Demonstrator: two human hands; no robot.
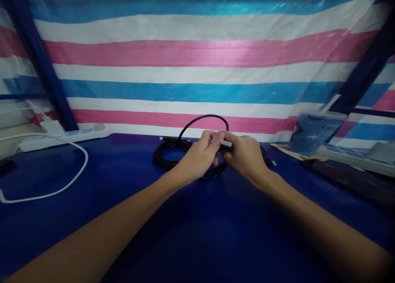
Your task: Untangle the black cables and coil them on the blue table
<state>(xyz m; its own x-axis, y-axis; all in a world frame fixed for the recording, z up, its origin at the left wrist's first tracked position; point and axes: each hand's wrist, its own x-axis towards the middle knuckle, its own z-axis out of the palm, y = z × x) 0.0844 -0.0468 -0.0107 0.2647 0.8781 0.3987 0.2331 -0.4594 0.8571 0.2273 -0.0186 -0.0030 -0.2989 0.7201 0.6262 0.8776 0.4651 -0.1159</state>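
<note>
A coiled black cable (168,153) lies on the blue table (197,233), with one loop arching up behind my hands. My left hand (197,157) and my right hand (243,153) meet over the coil at the middle of the view. Both are closed in a pinch on a small white strip (226,143) held between them, right at the cable. Whether the fingers also grip the cable itself is hidden. A black plug end (271,163) pokes out just right of my right hand.
A white power strip (64,137) with a white cord (61,168) looping over the table lies at the far left. Blue packaging (314,135) and flat boxes (354,157) sit at the right. A striped tarp (197,61) closes off the back.
</note>
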